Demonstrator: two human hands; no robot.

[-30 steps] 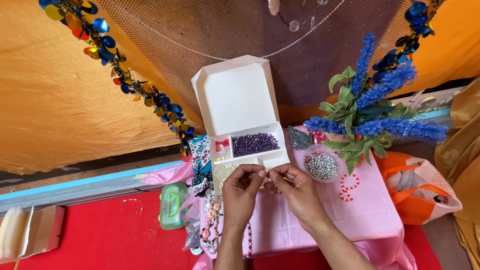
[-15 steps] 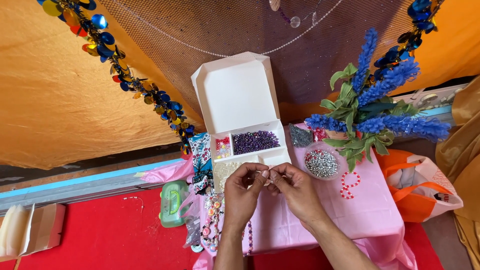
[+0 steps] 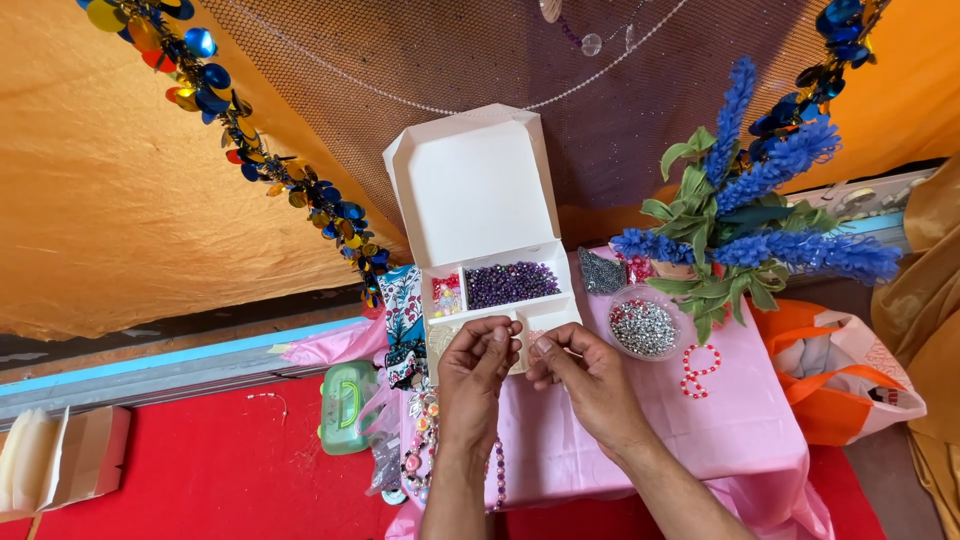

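Beads, too small to make out, sit pinched between left hand (image 3: pixel 478 368) and right hand (image 3: pixel 588 378) fingertips at frame centre, over the white box (image 3: pixel 480 200).

Two hands were in view, the left hand (image 3: pixel 478 372) and the right hand (image 3: pixel 590 382), both over one pink-covered table (image 3: pixel 740 440) that carried one open white box (image 3: pixel 480 215) with three compartments showing, one of purple beads (image 3: pixel 510 283), one of mixed bright beads (image 3: pixel 446 295) and one mostly hidden behind the hands. Beside it stood one clear bowl of silver beads (image 3: pixel 642 326), one bunch of blue artificial flowers (image 3: pixel 750 215) and one red-and-white bead strand (image 3: pixel 700 366). Further out there were two garlands of blue and gold discs (image 3: pixel 290 165), one green plastic case (image 3: pixel 348 405) and one orange bag (image 3: pixel 835 375).
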